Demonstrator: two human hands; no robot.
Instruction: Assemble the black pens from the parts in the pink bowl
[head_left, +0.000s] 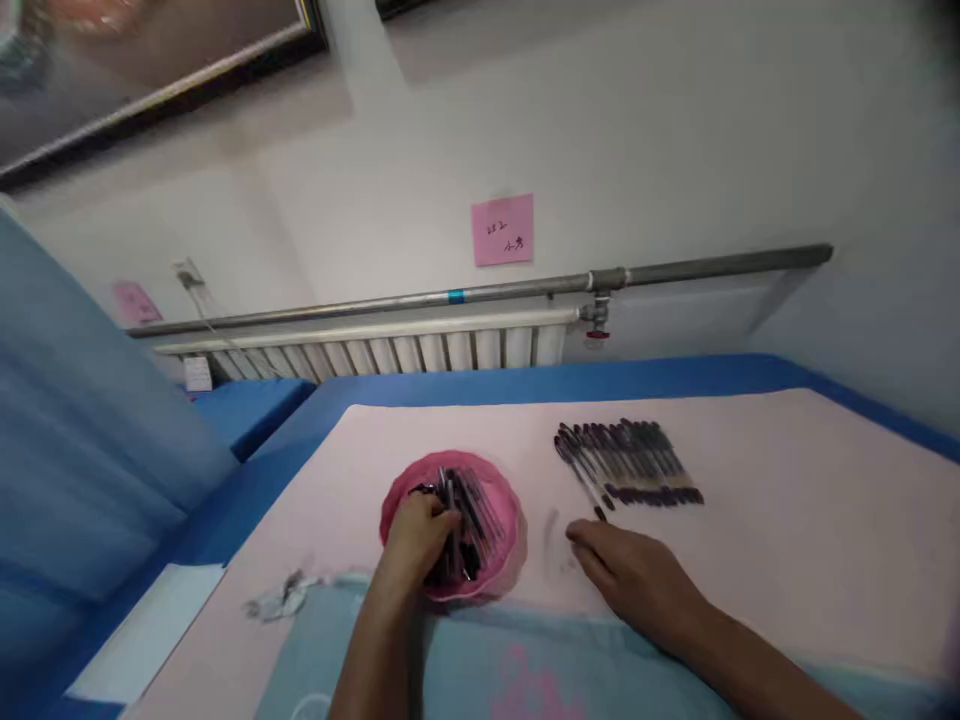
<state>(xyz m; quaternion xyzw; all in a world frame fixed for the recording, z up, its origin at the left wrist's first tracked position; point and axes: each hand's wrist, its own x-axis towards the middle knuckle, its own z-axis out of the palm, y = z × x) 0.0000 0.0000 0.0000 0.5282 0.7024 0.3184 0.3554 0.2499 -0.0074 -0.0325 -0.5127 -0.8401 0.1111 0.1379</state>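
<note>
A pink scalloped basket (pixel 517 530) holds several pens (pixel 472 515) with clear barrels and dark caps. My left hand (pixel 421 525) reaches over its left side, fingers curled down among the pens; the fingertips are partly hidden, but they appear closed on a pen. To the right, several capped pens (pixel 630 460) lie side by side in a slanting row. The leftmost pen (pixel 581 480) has its lower end just beyond my right hand (pixel 630 570). That hand hovers low over the pink surface, fingers bent together, with nothing visible between them.
A pink sheet (pixel 787 500) covers the blue table (pixel 525 380). Teal cloth (pixel 465 660) runs along the near side. A crumpled clear wrapper (pixel 281 598) and white paper (pixel 146 630) lie left. Behind are a radiator (pixel 420 350) and a pipe (pixel 525 288); blue fabric (pixel 90 430) hangs left.
</note>
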